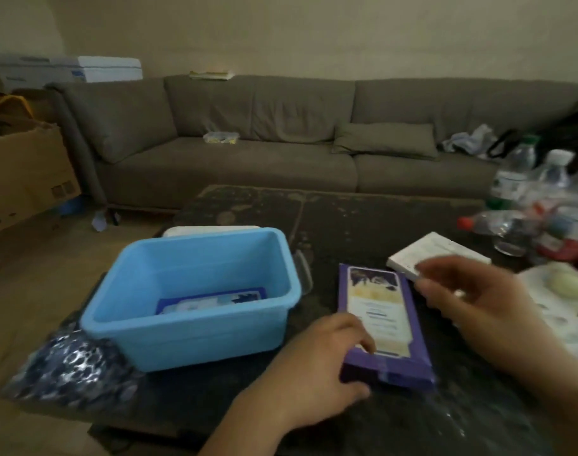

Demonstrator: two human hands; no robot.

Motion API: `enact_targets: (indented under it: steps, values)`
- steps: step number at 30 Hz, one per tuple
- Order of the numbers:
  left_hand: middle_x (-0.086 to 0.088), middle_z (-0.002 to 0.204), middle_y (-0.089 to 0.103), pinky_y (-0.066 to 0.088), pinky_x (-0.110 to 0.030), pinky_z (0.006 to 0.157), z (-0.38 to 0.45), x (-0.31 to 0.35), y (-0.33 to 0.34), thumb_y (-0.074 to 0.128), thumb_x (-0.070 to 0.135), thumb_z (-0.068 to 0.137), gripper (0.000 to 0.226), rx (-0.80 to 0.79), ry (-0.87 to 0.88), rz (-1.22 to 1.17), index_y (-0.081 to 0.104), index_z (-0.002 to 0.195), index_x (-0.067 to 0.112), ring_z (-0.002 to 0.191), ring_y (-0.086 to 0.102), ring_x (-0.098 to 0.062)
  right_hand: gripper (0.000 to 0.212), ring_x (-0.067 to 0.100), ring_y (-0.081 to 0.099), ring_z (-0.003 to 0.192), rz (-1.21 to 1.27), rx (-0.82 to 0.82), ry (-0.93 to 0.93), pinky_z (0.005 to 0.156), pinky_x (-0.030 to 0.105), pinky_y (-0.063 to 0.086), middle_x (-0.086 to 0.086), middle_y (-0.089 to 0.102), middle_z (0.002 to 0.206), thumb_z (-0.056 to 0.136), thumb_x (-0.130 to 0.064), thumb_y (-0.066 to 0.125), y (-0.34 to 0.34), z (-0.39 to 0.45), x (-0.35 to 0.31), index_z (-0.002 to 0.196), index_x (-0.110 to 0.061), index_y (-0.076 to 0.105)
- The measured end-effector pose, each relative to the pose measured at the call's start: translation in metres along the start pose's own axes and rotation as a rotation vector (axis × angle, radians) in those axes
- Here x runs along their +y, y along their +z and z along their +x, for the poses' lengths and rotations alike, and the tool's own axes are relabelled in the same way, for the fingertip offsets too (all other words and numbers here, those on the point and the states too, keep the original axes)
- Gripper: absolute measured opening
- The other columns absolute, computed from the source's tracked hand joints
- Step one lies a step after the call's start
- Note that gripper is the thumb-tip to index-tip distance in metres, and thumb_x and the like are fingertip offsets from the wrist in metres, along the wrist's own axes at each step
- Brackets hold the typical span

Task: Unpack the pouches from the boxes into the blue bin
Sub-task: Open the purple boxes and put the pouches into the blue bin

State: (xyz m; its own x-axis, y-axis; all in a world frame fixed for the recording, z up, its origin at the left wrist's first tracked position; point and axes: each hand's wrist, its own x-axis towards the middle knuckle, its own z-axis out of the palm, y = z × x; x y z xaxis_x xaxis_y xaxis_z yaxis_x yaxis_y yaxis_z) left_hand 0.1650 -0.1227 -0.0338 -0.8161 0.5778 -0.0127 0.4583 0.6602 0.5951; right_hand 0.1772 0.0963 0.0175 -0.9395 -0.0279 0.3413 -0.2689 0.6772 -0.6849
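My left hand [327,360] is clamped on the near left corner of the purple box [379,320], thumb against the near end face and fingers laid over the top panel; I judge this pins the box flat on the counter [363,218] so the other end can be worked. The box lies face up, printed panel showing, its long axis running away from me and leaning slightly left at the far end, near end toward my body. My right hand [471,297] hovers at the box's far right edge, fingers spread and partly curled, gripping nothing that I can confirm; it is motion-blurred and I cannot tell whether the fingertips touch the box. Just beyond that hand lies a white box [435,251], flat, angled across the counter, seemingly apart from the purple one. The blue bin [188,334] stands just left of the purple box, open side up, near enough for a short transfer. One pouch [212,301] lies flat on the bin floor toward the near wall, long axis running left to right. Judgement: at least one pouch is unpacked and the purple box appears closed and not yet emptied. Plastic bottles [524,205] crowd the counter's right side, and a grey sofa [248,143] stands behind.
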Motion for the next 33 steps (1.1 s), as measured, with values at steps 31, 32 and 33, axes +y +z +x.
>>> enact_targets:
  steps: [31, 32, 33]
  values:
    - [0.017, 0.077, 0.060, 0.042, -0.010, 0.060, 0.030, -0.004, 0.017, 0.041, 0.049, 0.094, 0.029, 0.666, 0.105, -0.107, 0.055, 0.074, 0.034, 0.076, 0.060, -0.002, 0.036, 0.005, 0.064, 0.052, -0.487, 0.023, -0.228, 0.040, 0.023, 0.050, -0.012, 0.071, 0.113, 0.084, -0.038, 0.049, 0.062, -0.049, 0.032, 0.113, -0.030, 0.070]
    - [0.016, 0.076, 0.060, 0.043, -0.010, 0.061, 0.030, -0.003, 0.017, 0.042, 0.048, 0.094, 0.029, 0.665, 0.106, -0.105, 0.056, 0.074, 0.033, 0.076, 0.060, -0.002, 0.035, 0.006, 0.062, 0.050, -0.525, 0.027, -0.219, 0.038, 0.023, 0.049, -0.013, 0.071, 0.107, 0.084, -0.038, 0.048, 0.062, -0.047, 0.034, 0.111, -0.030, 0.069]
    - [0.016, 0.073, 0.060, 0.043, -0.009, 0.061, 0.030, -0.002, 0.017, 0.043, 0.048, 0.093, 0.028, 0.656, 0.104, -0.102, 0.057, 0.075, 0.032, 0.078, 0.061, -0.001, 0.031, 0.007, 0.060, 0.049, -0.560, 0.013, -0.219, 0.037, 0.023, 0.048, -0.014, 0.071, 0.099, 0.084, -0.038, 0.048, 0.062, -0.046, 0.034, 0.106, -0.031, 0.068]
